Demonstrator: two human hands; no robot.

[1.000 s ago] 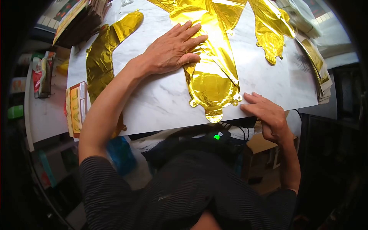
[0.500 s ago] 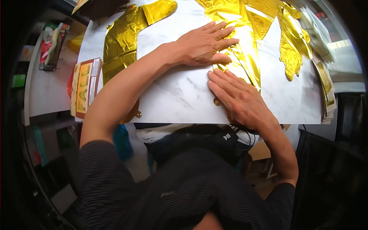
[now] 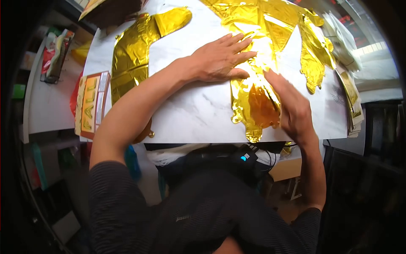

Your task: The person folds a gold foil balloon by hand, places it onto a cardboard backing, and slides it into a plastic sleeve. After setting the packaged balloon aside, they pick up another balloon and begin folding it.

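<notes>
Right hand (image 3: 294, 110) has shifted off the lower end of the gold foil balloon (image 3: 246, 96) to its right edge since half a second ago, so I can see the bottom tab (image 3: 253, 134) on my feed now. Balloon lies flattened on the marble-look table (image 3: 186, 106), tab right by the near edge. Left hand (image 3: 222, 59) is palm down, fingers spread on the balloon's left side, pressing at most, gripping nothing. Right fingers are bent; I can't tell if they pinch foil or just touch it. Risks as I judge them: a sideways drag from the right hand while the left one pins could crease or tear thin foil; a pull toward the body could slip the tab over the edge. Hard to make out: glare washes out the middle, the far end is cut off up top, my left forearm covers part of the left foil piece (image 3: 131, 53), and the right fingertips are mostly hidden
</notes>
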